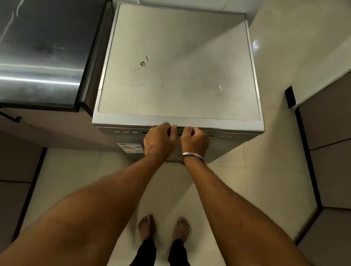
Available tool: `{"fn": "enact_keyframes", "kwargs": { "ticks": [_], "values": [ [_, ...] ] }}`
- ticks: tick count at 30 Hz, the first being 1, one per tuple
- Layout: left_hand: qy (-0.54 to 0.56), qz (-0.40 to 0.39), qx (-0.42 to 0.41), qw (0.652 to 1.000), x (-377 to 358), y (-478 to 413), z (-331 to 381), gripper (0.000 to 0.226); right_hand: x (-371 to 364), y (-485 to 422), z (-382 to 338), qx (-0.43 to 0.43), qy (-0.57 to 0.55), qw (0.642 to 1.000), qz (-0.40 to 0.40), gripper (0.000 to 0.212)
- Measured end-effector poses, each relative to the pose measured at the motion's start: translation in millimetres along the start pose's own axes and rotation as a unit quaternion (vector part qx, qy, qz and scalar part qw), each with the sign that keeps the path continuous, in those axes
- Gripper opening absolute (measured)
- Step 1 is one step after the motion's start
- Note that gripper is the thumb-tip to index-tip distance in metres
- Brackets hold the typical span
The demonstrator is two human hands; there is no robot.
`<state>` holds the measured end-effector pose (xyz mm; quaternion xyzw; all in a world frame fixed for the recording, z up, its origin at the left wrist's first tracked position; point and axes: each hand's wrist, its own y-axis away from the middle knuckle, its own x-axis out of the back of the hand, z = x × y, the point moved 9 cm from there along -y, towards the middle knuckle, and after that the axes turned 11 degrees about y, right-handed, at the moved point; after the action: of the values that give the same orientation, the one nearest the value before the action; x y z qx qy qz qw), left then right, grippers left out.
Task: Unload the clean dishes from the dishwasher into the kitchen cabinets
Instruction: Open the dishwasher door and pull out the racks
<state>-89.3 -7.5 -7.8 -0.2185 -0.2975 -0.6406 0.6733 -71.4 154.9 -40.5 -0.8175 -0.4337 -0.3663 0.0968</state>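
A freestanding silver dishwasher (176, 68) stands in front of me, seen from above, its door closed. My left hand (160, 139) and my right hand (194, 142) sit side by side at the top front edge of the door, fingers curled into the handle recess (213, 134) under the lid. A metal bangle circles my right wrist. No dishes are in view; the inside of the machine is hidden.
A dark glossy countertop (35, 44) with brown cabinets (0, 180) below adjoins the dishwasher's left side. More brown cabinet fronts (340, 148) line the right. Pale floor tiles (261, 184) lie between them, with my bare feet (163, 226) on them.
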Motion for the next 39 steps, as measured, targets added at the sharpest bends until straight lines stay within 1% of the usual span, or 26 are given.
{"fn": "enact_keyframes", "kwargs": {
  "ticks": [1,2,3,4,5,6,7,8,9,11,12,13,16,19,21,24,27,30,32,33,34,35,37,39],
  "values": [
    [0.023,0.005,0.034,0.999,-4,2,-13,0.045,-9,-2,19,-0.060,-0.045,0.997,-0.005,0.039],
    [0.055,0.022,0.082,0.995,-6,3,-27,0.049,-14,1,33,-0.146,-0.104,0.984,-0.019,0.035],
    [0.111,0.030,0.145,0.983,-13,6,-46,0.050,-24,7,50,-0.226,-0.175,0.957,-0.042,0.031],
    [0.202,0.041,0.215,0.955,-20,13,-63,0.047,-32,16,55,-0.281,-0.255,0.923,-0.067,0.027],
    [0.307,0.047,0.273,0.911,-29,17,-76,0.041,-38,20,55,-0.318,-0.338,0.881,-0.086,0.027],
    [0.404,0.042,0.317,0.857,-39,21,-81,0.034,-40,25,50,-0.348,-0.401,0.841,-0.101,0.029],
    [0.484,0.034,0.340,0.806,-50,23,-83,0.025,-44,24,49,-0.359,-0.435,0.817,-0.119,0.031],
    [0.539,0.030,0.353,0.764,-57,24,-82,0.020,-48,22,48,-0.369,-0.474,0.788,-0.135,0.034],
    [0.585,0.028,0.364,0.724,-65,25,-83,0.021,-48,21,47,-0.372,-0.489,0.776,-0.143,0.036],
    [0.647,0.021,0.379,0.661,-75,28,-82,0.042,-53,21,48,-0.369,-0.519,0.755,-0.158,0.039],
    [0.669,0.021,0.381,0.638,-77,27,-79,0.051,-55,21,47,-0.364,-0.538,0.741,-0.169,0.041],
    [0.682,0.020,0.383,0.623,-77,26,-76,0.058,-56,22,46,-0.357,-0.551,0.734,-0.177,0.043],
    [0.687,0.015,0.392,0.611,-80,24,-74,0.079,-61,21,45,-0.337,-0.577,0.717,-0.198,0.042],
    [0.696,0.005,0.384,0.607,-84,21,-74,0.076,-64,21,45,-0.331,-0.581,0.712,-0.216,0.043],
    [0.702,0.007,0.381,0.601,-86,20,-75,0.071,-65,20,45,-0.327,-0.574,0.718,-0.220,0.048],
    [0.702,0.014,0.380,0.602,-86,20,-75,0.075,-67,17,47,-0.321,-0.556,0.738,-0.209,0.048],
    [0.699,0.017,0.374,0.610,-87,19,-78,0.077,-69,17,50,-0.316,-0.527,0.764,-0.194,0.061],
    [0.707,0.014,0.367,0.604,-90,18,-76,0.066,-70,15,58,-0.310,-0.485,0.795,-0.192,0.064],
    [0.713,0.014,0.362,0.601,-91,17,-74,0.056,-72,13,61,-0.307,-0.482,0.798,-0.191,0.060],
    [0.712,0.015,0.362,0.602,-92,17,-74,0.057,-73,13,61,-0.307,-0.486,0.795,-0.193,0.058],
    [0.711,0.014,0.364,0.602,-93,16,-75,0.062,-75,13,60,-0.306,-0.495,0.789,-0.198,0.061],
    [0.710,0.012,0.368,0.600,-94,16,-76,0.069,-76,14,58,-0.303,-0.507,0.780,-0.206,0.068],
    [0.705,-0.002,0.386,0.595,-96,19,-75,0.083,-77,19,50,-0.303,-0.538,0.750,-0.235,0.080],
    [0.698,-0.015,0.400,0.593,-98,20,-77,0.091,-77,22,44,-0.307,-0.556,0.730,-0.252,0.074]
  ]
}}
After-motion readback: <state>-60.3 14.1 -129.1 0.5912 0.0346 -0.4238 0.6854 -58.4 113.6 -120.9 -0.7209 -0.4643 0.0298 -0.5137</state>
